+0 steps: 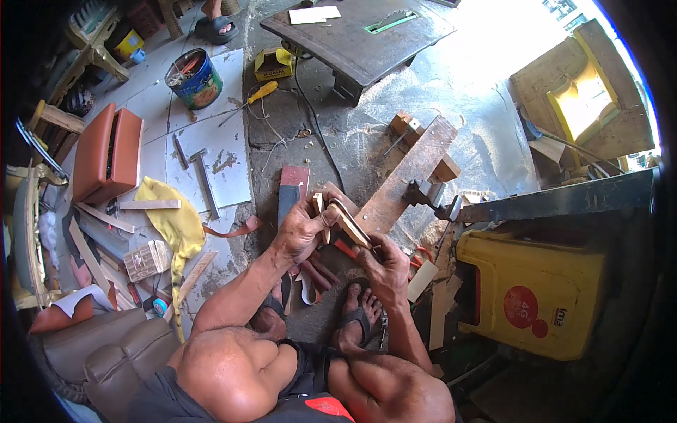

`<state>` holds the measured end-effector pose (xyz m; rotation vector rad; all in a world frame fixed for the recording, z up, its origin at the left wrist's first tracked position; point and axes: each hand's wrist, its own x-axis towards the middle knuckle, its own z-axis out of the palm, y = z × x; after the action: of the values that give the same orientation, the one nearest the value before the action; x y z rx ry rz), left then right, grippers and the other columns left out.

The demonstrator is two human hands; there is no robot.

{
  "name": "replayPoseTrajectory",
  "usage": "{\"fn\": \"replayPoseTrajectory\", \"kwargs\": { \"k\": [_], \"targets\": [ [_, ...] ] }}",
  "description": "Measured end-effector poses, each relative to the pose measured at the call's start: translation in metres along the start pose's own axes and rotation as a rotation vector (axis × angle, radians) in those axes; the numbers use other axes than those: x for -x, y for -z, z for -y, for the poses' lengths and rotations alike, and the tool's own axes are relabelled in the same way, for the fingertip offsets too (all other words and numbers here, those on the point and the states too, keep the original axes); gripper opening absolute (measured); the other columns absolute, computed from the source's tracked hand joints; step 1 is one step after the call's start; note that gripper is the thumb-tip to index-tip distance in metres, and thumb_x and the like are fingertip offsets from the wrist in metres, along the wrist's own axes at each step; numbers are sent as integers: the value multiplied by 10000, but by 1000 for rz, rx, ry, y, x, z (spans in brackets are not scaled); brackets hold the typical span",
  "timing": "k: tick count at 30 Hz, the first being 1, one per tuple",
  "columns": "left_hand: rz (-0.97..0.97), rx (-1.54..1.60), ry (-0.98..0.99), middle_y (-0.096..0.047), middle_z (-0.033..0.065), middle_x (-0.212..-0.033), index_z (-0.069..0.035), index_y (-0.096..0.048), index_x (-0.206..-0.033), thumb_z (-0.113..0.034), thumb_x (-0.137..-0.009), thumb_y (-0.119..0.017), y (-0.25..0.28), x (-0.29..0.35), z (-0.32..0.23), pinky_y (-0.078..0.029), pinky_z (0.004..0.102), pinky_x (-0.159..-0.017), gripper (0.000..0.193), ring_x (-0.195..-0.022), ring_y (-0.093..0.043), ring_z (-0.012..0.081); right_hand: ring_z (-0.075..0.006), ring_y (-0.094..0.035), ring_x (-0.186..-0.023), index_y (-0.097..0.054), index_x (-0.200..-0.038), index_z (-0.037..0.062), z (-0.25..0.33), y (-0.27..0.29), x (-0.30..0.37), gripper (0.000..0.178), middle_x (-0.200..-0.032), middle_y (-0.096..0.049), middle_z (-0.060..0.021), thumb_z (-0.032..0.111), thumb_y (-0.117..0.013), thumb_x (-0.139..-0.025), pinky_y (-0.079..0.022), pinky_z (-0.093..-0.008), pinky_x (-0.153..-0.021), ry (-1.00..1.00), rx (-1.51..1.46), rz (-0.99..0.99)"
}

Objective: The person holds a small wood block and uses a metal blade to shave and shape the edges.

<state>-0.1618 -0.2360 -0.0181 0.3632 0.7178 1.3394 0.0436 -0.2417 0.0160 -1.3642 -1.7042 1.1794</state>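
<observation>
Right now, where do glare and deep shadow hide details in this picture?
Head view: glare whitens the floor right of the dark table; shadow swallows the space below the yellow plastic item; corners go black; left hand and right hand look fairly sharp.

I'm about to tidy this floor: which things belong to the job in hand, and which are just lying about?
Job in hand:
wooden piece, held by left hand and right hand
perhaps the board just ahead

Apparently lying about:
yellow cloth
hammer
yellow-handled screwdriver
bucket
</observation>
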Motion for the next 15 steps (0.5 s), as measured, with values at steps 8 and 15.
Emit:
{"fn": "replayPoseTrajectory", "kwargs": {
  "k": [8,15],
  "targets": [
    [-9,-95,8,-667,8,-902,-60,-637,-1146,-184,-916,-749,-5,-1,3,-522,226,-610,285,-688,-619,101,-146,-673,-768,-702,-1091,5,5,4,2,300,-856,-724,-95,191,-780,-869,-534,-311,-721,-248,-135,64],
    [-66,-183,57,-649,-24,-809,-69,-639,-1115,-270,-915,-754,-14,-1,4,-448,202,-452,306,-545,-569,74,-133,-677,-725,-700,-1108,-5,2,5,6,297,-830,-730,-104,171,-768,-878,-541,-303,-679,-194,-56,33]
  ]
}}
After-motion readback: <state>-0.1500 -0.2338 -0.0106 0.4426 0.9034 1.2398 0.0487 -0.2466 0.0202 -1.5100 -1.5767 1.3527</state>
